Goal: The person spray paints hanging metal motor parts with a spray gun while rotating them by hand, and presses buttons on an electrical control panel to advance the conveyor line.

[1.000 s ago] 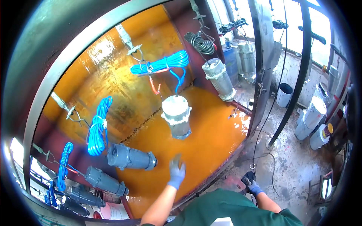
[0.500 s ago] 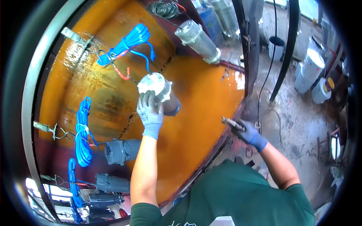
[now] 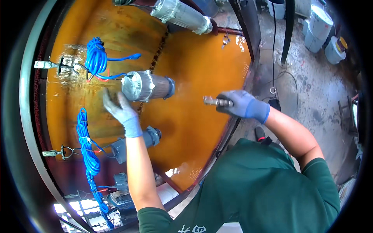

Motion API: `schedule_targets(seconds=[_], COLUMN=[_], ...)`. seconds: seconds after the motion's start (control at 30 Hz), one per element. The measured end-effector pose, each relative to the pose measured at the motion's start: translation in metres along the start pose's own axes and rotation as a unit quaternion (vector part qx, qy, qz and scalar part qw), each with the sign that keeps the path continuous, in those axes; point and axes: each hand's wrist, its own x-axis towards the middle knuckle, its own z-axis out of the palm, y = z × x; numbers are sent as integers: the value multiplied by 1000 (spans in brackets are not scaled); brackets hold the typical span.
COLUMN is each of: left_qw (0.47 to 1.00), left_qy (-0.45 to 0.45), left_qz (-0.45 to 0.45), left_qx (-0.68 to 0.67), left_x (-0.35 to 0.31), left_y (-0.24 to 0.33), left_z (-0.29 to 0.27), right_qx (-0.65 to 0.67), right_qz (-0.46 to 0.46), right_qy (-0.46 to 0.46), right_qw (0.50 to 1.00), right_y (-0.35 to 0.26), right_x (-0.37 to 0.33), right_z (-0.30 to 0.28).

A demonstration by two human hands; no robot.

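Note:
A grey cylindrical pump motor [image 3: 149, 86] hangs lengthwise from a hook and wire, its pale end cap facing left. Bundled blue cable [image 3: 95, 58] hangs beside that cap. My gloved left hand [image 3: 121, 108] is just below and left of the cap, fingers apart and slightly blurred, with nothing in it. To the right of the motor, my gloved right hand [image 3: 239, 104] is closed around a metal spray gun [image 3: 217, 101], its nozzle pointing left toward the motor. The fingers hide most of the gun's grip.
A second grey motor [image 3: 120, 150] hangs nearer me with its blue cable coil [image 3: 88, 149], and several more hang below. A pale motor [image 3: 182, 15] hangs at the far side. Behind them stands an orange-stained booth wall [image 3: 202, 70]. White buckets [image 3: 318, 33] stand on the right floor.
My left hand has come off the motor's cap and moved down and left. The motor has turned to lie more sideways. My right hand has brought the spray gun up and left.

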Motion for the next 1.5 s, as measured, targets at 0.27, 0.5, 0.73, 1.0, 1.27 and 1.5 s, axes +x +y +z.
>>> schedule_targets(seconds=[0.27, 0.5, 0.73, 1.0, 1.27, 1.5], left_qw=[989, 995, 997, 994, 994, 989], left_qy=[6, 12, 60, 86, 98, 123], left_qz=[147, 93, 7, -15, -26, 1], left_qx=[31, 19, -44, 59, 37, 88], left_x=[91, 85, 78, 84, 80, 84], left_y=[100, 57, 16, -40, -43, -46], left_z=[-24, -44, -59, -70, -68, -65], right_qx=[115, 56, 61, 107, 136, 185], right_qz=[153, 153, 93, 69, 30, 119], right_qy=[-43, 3, -124, -20, -11, 45], right_qw=[981, 987, 986, 992, 990, 974], right_y=[-17, -3, -6, 5, 1, -13], right_x=[23, 18, 12, 3, 1, 8], right_z=[-40, -38, -59, -62, -75, -83])
